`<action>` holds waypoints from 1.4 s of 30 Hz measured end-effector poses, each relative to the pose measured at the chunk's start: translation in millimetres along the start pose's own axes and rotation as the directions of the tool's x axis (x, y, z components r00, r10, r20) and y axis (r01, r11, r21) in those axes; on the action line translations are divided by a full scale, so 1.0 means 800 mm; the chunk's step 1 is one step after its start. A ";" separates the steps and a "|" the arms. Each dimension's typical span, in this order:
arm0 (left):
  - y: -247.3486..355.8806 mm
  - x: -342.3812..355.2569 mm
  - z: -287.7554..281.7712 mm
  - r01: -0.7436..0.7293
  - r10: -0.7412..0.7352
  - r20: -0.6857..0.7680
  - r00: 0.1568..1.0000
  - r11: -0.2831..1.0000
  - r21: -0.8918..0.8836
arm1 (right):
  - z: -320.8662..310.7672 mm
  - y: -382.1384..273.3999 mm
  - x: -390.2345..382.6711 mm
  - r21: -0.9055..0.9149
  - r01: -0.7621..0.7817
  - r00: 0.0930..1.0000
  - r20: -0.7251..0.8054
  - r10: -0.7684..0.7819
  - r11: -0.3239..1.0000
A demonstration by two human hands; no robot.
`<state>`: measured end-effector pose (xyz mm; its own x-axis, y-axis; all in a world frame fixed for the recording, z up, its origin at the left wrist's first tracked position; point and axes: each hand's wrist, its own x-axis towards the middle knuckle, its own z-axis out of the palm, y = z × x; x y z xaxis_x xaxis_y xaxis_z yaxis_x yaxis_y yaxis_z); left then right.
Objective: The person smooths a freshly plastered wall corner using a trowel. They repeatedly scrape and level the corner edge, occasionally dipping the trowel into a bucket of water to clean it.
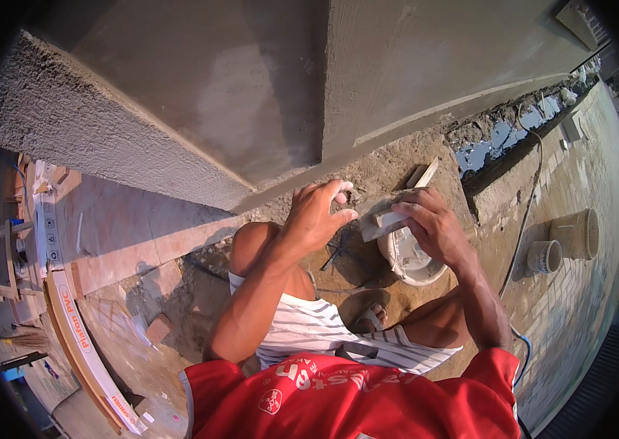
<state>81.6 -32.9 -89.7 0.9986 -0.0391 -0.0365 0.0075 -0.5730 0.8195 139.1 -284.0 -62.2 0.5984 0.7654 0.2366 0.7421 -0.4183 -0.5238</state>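
My left hand is raised in front of the foot of a grey plastered wall. Its fingers are curled and apart, with nothing plainly held between them. On the right, my right hand is closed around a small grey, mortar-smeared hand float with a pale block-like grip. The float is tilted above the left rim of a whitish bucket, which holds grey wet material. My right hand and the float hide part of that bucket.
A wooden offcut lies by the wall's foot. A ditch with dark water runs along the wall at right. A hose crosses the paving, near two buckets. Long boxed panels lie at left, near a brick piece.
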 end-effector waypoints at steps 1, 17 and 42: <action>0.002 0.003 0.005 -0.018 0.018 0.020 1.000 1.000 0.012 | -0.001 -0.001 -0.006 -0.001 -0.011 1.000 -0.001 0.011 1.000; 0.038 0.031 0.057 -0.030 0.052 0.261 0.964 0.996 -0.088 | -0.024 0.002 -0.063 0.008 -0.055 0.998 0.004 0.055 0.998; 0.022 0.031 0.076 0.103 -0.053 0.513 0.857 0.992 -0.069 | -0.034 -0.008 -0.078 -0.077 -0.043 0.980 0.191 0.057 0.996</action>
<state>103.0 -93.7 -111.3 0.8280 -0.4228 -0.3682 0.1138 -0.5163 0.8488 105.1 -342.0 -51.4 0.5711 0.8197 0.0453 0.7367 -0.4874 -0.4688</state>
